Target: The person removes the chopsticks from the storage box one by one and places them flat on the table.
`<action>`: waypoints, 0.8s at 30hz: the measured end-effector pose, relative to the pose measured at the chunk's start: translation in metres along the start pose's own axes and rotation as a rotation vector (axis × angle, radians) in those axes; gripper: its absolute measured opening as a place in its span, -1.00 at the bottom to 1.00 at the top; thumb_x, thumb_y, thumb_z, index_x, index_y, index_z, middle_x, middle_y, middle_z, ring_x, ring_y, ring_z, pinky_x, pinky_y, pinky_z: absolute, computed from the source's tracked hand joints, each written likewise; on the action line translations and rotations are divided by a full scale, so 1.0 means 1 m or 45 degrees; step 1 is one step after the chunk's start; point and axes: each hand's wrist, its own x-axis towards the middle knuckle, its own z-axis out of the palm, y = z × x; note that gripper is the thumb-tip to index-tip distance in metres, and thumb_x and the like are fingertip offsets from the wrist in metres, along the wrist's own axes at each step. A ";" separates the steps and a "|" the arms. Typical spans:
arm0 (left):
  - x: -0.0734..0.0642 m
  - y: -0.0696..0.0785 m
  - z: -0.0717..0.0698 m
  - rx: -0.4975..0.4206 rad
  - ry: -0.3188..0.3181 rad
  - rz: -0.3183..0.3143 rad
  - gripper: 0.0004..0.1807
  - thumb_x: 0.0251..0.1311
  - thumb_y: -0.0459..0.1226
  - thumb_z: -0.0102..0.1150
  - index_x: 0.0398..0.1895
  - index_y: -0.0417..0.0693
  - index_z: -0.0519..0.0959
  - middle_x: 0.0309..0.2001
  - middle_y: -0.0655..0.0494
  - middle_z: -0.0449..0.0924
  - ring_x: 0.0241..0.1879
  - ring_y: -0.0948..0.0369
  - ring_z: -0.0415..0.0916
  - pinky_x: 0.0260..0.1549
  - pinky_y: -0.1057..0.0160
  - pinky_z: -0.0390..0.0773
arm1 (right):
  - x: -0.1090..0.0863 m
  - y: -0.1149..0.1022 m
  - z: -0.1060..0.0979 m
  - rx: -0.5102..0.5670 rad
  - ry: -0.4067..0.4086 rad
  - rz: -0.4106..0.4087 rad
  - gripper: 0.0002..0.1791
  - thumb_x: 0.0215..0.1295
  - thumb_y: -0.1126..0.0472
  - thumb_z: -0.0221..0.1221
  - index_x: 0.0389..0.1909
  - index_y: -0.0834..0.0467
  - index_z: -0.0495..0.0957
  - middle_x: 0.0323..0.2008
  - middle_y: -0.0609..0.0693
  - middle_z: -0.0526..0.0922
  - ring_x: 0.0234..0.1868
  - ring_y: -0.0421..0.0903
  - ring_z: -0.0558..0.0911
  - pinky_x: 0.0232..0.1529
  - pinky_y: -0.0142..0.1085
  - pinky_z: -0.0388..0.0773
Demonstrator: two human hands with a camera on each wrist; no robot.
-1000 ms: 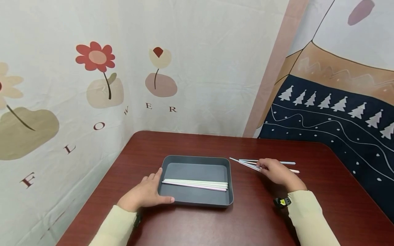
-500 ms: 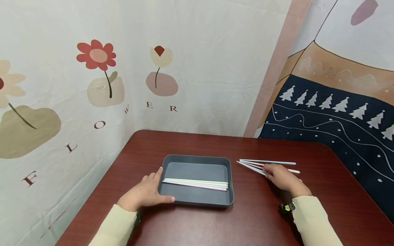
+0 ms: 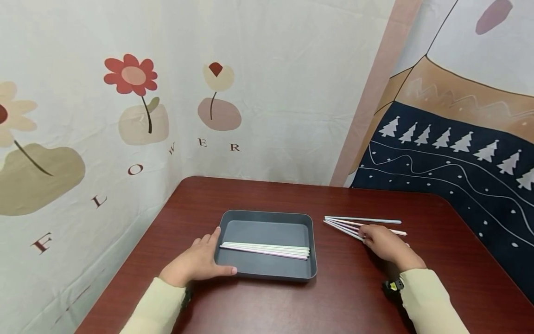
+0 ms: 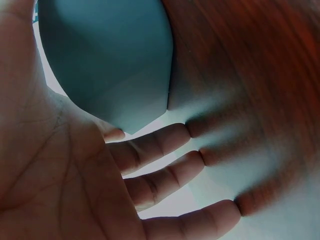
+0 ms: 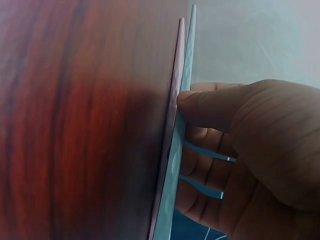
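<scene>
Farther right of the dark-grey rectangular tray (image 3: pixel 258 227) than a second ago, the right hand (image 3: pixel 381 243) pinches slim pale chopsticks (image 5: pixel 175 165); whitish sticks (image 3: pixel 267 250) lie inside it. The left hand (image 3: pixel 198 260) touches the tray's left end, fingers straight. Light pressure should keep tips level. Glossy reddish-brown bench (image 3: pixel 325 301) beneath it, printed white cloth (image 3: pixel 283 93) behind.

Left hand (image 3: pixel 198 262) spread, right hand (image 3: pixel 383 242) pinching
</scene>
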 end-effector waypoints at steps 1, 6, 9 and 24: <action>0.000 0.000 0.000 0.001 0.000 0.001 0.48 -0.25 0.42 0.38 0.53 -0.39 -0.05 0.32 -0.37 0.28 0.27 -0.36 0.22 0.14 -0.23 0.38 | -0.001 0.000 0.000 -0.003 -0.003 -0.001 -0.78 0.22 0.48 0.22 -0.35 0.06 0.54 -0.45 -0.15 0.51 -0.41 -0.17 0.43 -0.32 -0.15 0.46; 0.000 0.000 -0.001 -0.005 -0.001 0.001 0.49 -0.25 0.43 0.38 0.52 -0.39 -0.04 0.32 -0.37 0.28 0.27 -0.37 0.21 0.14 -0.23 0.37 | -0.004 0.000 -0.002 -0.008 -0.021 0.025 -0.78 0.24 0.47 0.21 -0.36 0.05 0.54 -0.45 -0.16 0.51 -0.41 -0.18 0.44 -0.31 -0.14 0.47; 0.001 0.000 -0.001 -0.004 -0.001 0.000 0.49 -0.25 0.42 0.39 0.52 -0.40 -0.04 0.32 -0.37 0.28 0.27 -0.37 0.21 0.15 -0.22 0.37 | -0.005 0.000 -0.002 -0.016 -0.030 0.032 -0.78 0.24 0.47 0.21 -0.36 0.05 0.54 -0.45 -0.16 0.51 -0.41 -0.19 0.43 -0.32 -0.14 0.46; 0.001 -0.002 0.002 -0.002 0.007 0.008 0.49 -0.26 0.43 0.38 0.52 -0.40 -0.04 0.32 -0.36 0.28 0.26 -0.33 0.24 0.13 -0.21 0.40 | -0.001 -0.003 0.001 -0.047 0.011 0.017 -0.79 0.22 0.47 0.24 -0.37 0.07 0.58 -0.43 -0.14 0.57 -0.40 -0.19 0.47 -0.31 -0.13 0.50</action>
